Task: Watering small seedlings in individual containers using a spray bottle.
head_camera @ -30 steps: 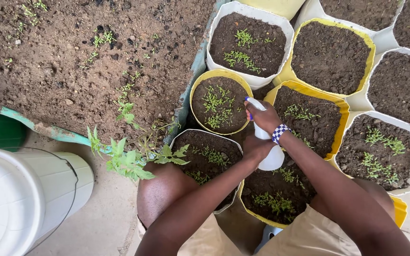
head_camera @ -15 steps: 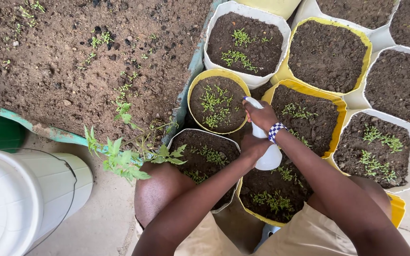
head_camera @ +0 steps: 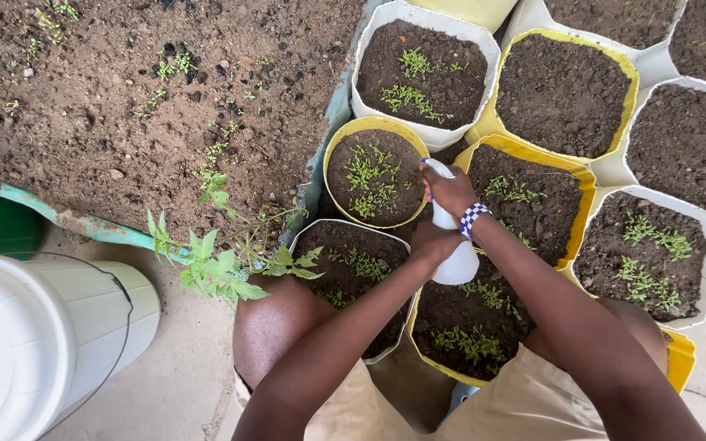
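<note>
Soil bed (head_camera: 124,90) fills the upper left, seedling pots crowd the right. Centre frame, right hand (head_camera: 451,189) grips the white spray bottle's (head_camera: 458,263) top, left hand (head_camera: 433,243) clasps its body, over the small yellow pot (head_camera: 337,155).

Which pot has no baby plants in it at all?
The yellow-rimmed pot in the top row, right of the white pot. Its soil looks bare, while the pots around the spray bottle show green seedlings.

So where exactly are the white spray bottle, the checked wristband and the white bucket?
White spray bottle (head_camera: 461,265), head view, on its rounded lower body.
Checked wristband (head_camera: 473,219), head view, on the blue and white band at the right wrist.
White bucket (head_camera: 128,302), head view, on its side wall.
</note>
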